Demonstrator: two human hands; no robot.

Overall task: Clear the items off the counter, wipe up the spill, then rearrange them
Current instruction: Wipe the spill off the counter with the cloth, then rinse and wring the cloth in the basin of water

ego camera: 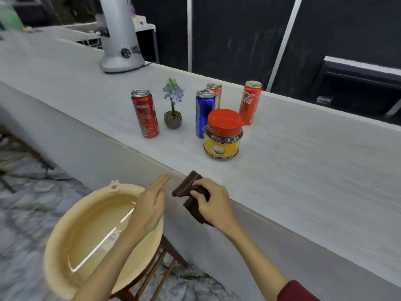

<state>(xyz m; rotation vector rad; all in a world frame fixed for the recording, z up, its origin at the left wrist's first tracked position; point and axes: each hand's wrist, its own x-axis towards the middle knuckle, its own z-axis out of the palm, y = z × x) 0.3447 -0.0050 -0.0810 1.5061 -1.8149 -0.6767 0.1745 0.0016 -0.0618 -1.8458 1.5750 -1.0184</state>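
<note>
Right hand (211, 203) has a folded dark brown cloth (191, 192) bunched in curled fingers at the near edge of the desk (303, 159); it looks soft and floppy, so I'd guess it needs a full grip. Left hand (152, 205) is flat and empty, just beside it above the beige basin (65, 246). Out past both hands stand four slim cans and the red-lidded jar (223, 135). The jar's probably heavier and slick, so grab its body. The tiny potted flower (173, 115) looks tippy; take it by the pot.

The rightmost red can (250, 103) on the counter (303, 159) carries white script reading "Cola". Print on the other cans, the jar and the blender is too blurred to read.
</note>
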